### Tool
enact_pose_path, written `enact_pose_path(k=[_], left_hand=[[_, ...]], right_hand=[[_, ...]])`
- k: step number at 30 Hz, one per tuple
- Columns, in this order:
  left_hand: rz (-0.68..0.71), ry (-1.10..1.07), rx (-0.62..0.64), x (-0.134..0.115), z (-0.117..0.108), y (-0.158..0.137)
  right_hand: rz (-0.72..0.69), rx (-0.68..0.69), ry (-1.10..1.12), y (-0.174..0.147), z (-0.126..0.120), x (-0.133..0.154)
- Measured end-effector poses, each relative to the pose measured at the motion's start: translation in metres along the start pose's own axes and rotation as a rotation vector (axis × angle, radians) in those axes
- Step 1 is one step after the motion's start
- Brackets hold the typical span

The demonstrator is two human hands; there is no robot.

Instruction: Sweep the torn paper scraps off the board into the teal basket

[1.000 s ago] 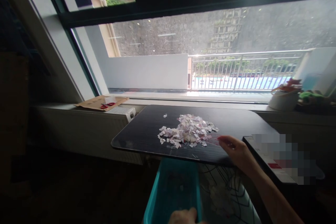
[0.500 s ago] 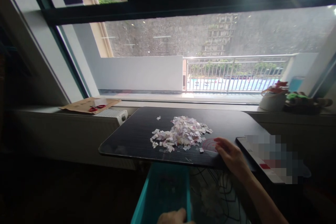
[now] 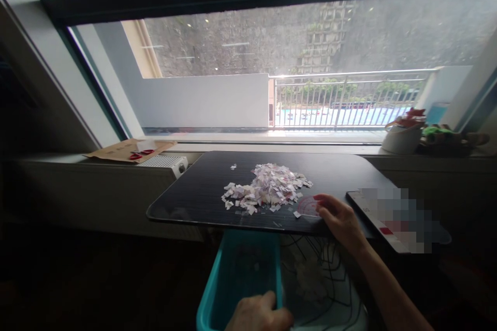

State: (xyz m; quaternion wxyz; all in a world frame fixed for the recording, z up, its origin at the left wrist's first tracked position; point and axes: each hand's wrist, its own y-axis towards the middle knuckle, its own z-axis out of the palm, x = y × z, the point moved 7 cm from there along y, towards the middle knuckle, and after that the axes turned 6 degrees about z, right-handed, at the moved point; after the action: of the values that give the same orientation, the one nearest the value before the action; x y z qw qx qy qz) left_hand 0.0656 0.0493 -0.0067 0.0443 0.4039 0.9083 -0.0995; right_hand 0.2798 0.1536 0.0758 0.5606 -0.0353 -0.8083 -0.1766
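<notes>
A heap of small cut paper scraps point(image 3: 275, 184) lies on the dark tabletop point(image 3: 198, 194). At its right front edge, a clear protractor point(image 3: 308, 207) with pink markings rests flat or nearly flat on the table. My right hand point(image 3: 344, 222) pinches the protractor's right end. One loose scrap point(image 3: 297, 214) lies by its left corner. Below the table's front edge stands a teal plastic bin point(image 3: 208, 292), with some indistinct bits inside. My left hand point(image 3: 257, 313) is closed on the bin's near right rim, its fingers partly hidden.
A flat board point(image 3: 378, 227), partly blurred out, lies at the table's right. Cables point(image 3: 330, 269) hang below. Red-handled scissors point(image 3: 142, 154) lie on brown paper point(image 3: 116, 150) on the sill at left. A white pot point(image 3: 402, 137) stands on the sill at right.
The view has tilted down, so everything sits higher and more of the bin and my left hand shows. The scrap heap and the protractor look unchanged.
</notes>
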Motion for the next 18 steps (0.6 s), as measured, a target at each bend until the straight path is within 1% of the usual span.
enact_pose_path(k=[2,6,8,10,14,16,18], left_hand=[[-0.016,-0.046,0.021,0.002,0.001,0.0],[-0.004,-0.067,0.05,-0.003,-0.01,-0.004],[-0.01,-0.073,0.078,-0.004,-0.013,-0.004],[-0.018,-0.076,0.086,-0.002,-0.01,-0.003],[-0.009,-0.063,0.035,0.002,-0.001,-0.001],[-0.014,-0.062,0.028,0.003,0.003,0.0],[-0.023,-0.061,0.03,0.003,0.004,0.0]], right_hand=[[0.014,0.02,0.018,0.0,0.001,0.0],[0.058,0.08,0.039,0.0,0.001,-0.003],[0.07,0.119,0.044,0.0,0.002,-0.004],[0.077,0.12,0.074,0.001,0.001,-0.005],[0.072,0.064,0.107,0.002,-0.001,-0.006],[0.056,0.092,0.074,0.002,0.001,-0.005],[0.043,0.15,0.051,0.0,0.005,-0.003]])
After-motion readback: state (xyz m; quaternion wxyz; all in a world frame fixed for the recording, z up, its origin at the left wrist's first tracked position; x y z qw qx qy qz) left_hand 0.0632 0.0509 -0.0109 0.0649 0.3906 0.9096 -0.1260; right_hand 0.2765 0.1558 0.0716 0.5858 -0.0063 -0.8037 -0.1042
